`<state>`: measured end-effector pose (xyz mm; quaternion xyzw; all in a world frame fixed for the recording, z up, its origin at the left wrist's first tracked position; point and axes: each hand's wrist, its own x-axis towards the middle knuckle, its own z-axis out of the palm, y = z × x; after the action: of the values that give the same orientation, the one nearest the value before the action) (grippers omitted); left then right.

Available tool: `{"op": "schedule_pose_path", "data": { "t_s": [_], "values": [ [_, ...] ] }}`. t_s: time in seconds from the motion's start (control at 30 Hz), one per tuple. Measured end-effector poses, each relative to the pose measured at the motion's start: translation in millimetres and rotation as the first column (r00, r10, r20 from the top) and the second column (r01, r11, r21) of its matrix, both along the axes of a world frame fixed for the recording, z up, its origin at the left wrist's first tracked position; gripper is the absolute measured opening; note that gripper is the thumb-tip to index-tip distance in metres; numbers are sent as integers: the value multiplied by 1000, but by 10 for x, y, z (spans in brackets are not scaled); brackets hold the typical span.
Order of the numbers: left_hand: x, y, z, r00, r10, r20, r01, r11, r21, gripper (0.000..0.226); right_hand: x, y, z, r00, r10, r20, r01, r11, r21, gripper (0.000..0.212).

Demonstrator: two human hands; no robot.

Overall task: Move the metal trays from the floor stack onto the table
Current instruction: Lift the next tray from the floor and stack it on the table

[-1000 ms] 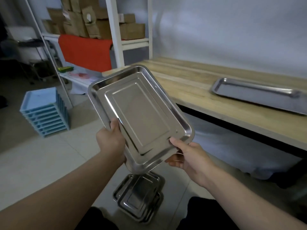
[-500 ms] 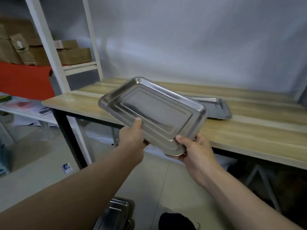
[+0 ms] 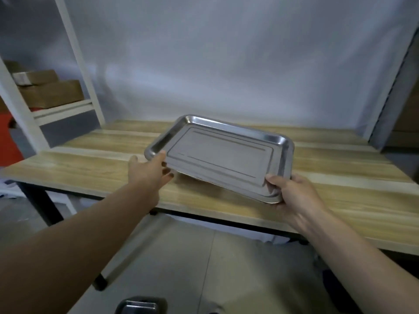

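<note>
The person held one metal tray over the wooden table, near the middle of the view. The left hand gripped the tray's near-left corner at about eight o'clock from its centre, fingers curled under the rim and thumb along the edge. The right hand clasped the near-right corner at about four o'clock, thumb on top of the rim and fingers beneath.

The tray was tilted, its near edge raised clear of the wood; whether its far edge touched the table, or lay on something behind it, could not be told. At six o'clock, at the bottom edge of the view, the rim of the floor stack showed, so trays evidently remained to be moved.

The step in hand looked like the set-down of this tray. The next move would call for lowering the near edge until the tray lay flat, then slipping the fingers out from under the rim and loosening both hands.

No brand, label or writing could be read. A pale patch on a cardboard box at ten o'clock on the shelf was too blurred to make out.
</note>
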<state>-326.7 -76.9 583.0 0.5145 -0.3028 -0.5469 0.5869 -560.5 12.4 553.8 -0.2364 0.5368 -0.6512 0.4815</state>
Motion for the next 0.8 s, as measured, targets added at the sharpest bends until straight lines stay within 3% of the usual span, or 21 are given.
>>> {"op": "schedule_pose_path", "data": {
  "t_s": [0.13,0.27,0.4,0.53,0.67,0.8],
  "values": [
    [-116,-217,21,999,26,45,-26,1000,-6,38,-211,-164,84,997,-42,-60,43,999,10,23],
    [-313,-278,53,1000,12,23,-13,999,35,42,-363,-360,106,973,-164,-161,158,986,-49,45],
    [-440,-351,-6,998,-14,65,13,1000,14,39,-425,-536,120,955,-232,-182,217,971,-99,40],
    [-396,-508,-141,954,63,295,-55,998,-35,33,-443,-664,107,909,-224,-352,216,974,-62,41],
    [-244,-622,-309,821,115,560,-84,993,-81,29,-496,-787,36,842,-223,-490,241,970,-27,39],
    [-129,-644,-425,740,79,668,-51,997,-62,29,-500,-882,-111,794,-191,-577,263,964,41,39]
  ]
}}
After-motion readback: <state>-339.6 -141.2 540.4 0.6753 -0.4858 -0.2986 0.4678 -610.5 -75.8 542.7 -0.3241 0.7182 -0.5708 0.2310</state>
